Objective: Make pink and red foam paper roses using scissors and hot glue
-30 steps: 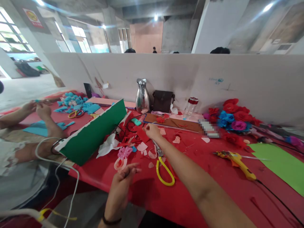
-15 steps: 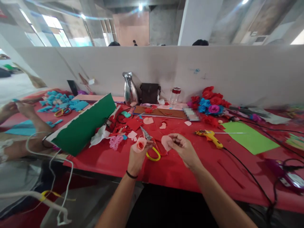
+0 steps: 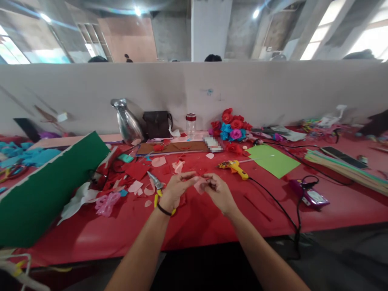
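Over the red-covered table, my left hand (image 3: 175, 192) and my right hand (image 3: 220, 195) meet at a small pink paper petal (image 3: 199, 186). Fingers of both hands are closed on its edges, thumbs toward each other. I cannot make out the pink rose from the earlier frame in my left hand. Beneath the left wrist lie yellow-handled scissors (image 3: 155, 180), handles partly covered by the hand. Just beyond my fingers is a crumpled pink paper piece (image 3: 178, 166). Flat pink petals (image 3: 159, 162) and scraps are scattered to the left.
A yellow glue gun (image 3: 235, 166) lies to the right near a green sheet (image 3: 272, 161); its cable runs to a purple power box (image 3: 311, 195). On the left leans a green board (image 3: 54, 186). Behind are a steel jug (image 3: 127, 121), a glass jar (image 3: 190, 127) and paper roses (image 3: 233, 125).
The view has turned right. My hands, apart before, have come together at the pink petal. The pink rose with a red centre, earlier in my left hand, no longer shows there.
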Demonstrator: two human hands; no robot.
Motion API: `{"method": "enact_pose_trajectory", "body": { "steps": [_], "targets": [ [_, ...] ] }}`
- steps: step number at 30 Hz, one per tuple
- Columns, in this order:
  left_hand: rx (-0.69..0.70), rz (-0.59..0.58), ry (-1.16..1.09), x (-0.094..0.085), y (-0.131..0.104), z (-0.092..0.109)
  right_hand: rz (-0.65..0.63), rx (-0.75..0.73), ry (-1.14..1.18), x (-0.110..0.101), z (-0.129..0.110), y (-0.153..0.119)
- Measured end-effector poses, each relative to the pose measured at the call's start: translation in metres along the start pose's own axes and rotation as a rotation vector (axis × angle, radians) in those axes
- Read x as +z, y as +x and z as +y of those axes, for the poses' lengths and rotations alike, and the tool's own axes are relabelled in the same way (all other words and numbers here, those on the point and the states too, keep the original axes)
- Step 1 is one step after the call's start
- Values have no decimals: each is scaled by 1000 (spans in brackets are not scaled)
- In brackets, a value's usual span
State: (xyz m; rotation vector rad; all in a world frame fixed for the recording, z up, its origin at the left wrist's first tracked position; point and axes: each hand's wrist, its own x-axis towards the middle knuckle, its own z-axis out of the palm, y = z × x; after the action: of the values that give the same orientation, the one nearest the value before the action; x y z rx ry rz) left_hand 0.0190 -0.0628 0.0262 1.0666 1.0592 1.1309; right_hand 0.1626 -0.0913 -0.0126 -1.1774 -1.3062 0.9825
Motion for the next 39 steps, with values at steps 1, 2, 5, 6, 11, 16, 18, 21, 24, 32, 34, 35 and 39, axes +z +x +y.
{"method": "enact_pose_trajectory", "body": {
  "steps": [1, 2, 5, 6, 11, 16, 18, 21, 24, 32, 34, 35, 39],
  "targets": [
    [-23, -59, 44, 4, 2, -2, -2, -19, -35, -1, 1, 0],
    [-33, -98, 88, 7, 4, -4, -2, -41, -79, -3, 1, -1],
    [-14, -59, 166, 11, 16, -12, 14, -79, -225, -20, 6, 0],
    [-6, -21, 180, 11, 21, -14, 34, -74, -270, -31, 9, 1],
    [-116, 35, 223, 15, 46, -22, 327, 74, -682, -102, 25, 28],
    [-199, 67, 230, 17, 61, -35, 180, 351, -1126, -132, 37, 61],
    [-205, 67, 224, 16, 63, -40, 152, 368, -1093, -132, 39, 69],
    [-205, 70, 219, 13, 64, -46, 156, 398, -1040, -129, 39, 77],
    [-199, 74, 215, 11, 65, -49, 184, 391, -962, -124, 34, 76],
    [-171, 53, 193, 7, 65, -48, -7, 333, -14, -105, 5, 43],
    [-145, 29, 176, 6, 64, -44, 63, 342, 49, -101, -1, 39],
    [-132, 9, 161, 6, 63, -41, 117, 344, 69, -99, -4, 39],
    [-74, -108, 111, 5, 60, -33, 206, 304, 127, -96, -10, 38]
  ]
}}
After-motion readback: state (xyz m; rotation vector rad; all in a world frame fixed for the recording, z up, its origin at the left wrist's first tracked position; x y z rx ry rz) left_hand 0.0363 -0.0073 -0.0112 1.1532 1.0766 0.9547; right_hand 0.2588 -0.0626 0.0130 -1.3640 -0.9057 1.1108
